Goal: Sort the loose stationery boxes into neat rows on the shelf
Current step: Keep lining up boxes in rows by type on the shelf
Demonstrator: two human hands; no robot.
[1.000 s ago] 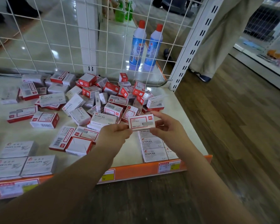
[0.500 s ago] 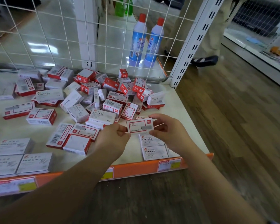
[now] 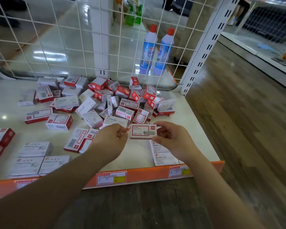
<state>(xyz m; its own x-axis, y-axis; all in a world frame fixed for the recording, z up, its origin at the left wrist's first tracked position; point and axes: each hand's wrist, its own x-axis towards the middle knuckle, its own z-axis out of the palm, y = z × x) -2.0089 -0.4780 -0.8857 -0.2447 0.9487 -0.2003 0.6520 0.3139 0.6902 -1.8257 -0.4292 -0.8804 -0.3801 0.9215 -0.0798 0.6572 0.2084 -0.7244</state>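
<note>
A small white box with a red frame (image 3: 143, 131) hangs just above the white shelf (image 3: 137, 154). My right hand (image 3: 172, 138) pinches its right end. My left hand (image 3: 111, 139) has curled fingers at the box's left end, touching its corner. Under my right hand lies a short row of white STAPLES boxes (image 3: 163, 156) near the shelf's front right. A loose heap of red-and-white boxes (image 3: 116, 101) covers the shelf's back middle. White PAPER CLIPS boxes (image 3: 38, 159) lie in rows at the front left.
A white wire grid (image 3: 73, 38) closes the shelf's back. A white slotted upright (image 3: 203, 52) stands at the back right corner. Behind the grid are two blue bottles (image 3: 155, 52). The orange price strip (image 3: 139, 176) edges the shelf front. Wooden floor lies to the right.
Both hands have lowered the framed box slightly toward the shelf, and it now lies flatter. The view has shifted a little to the right.
</note>
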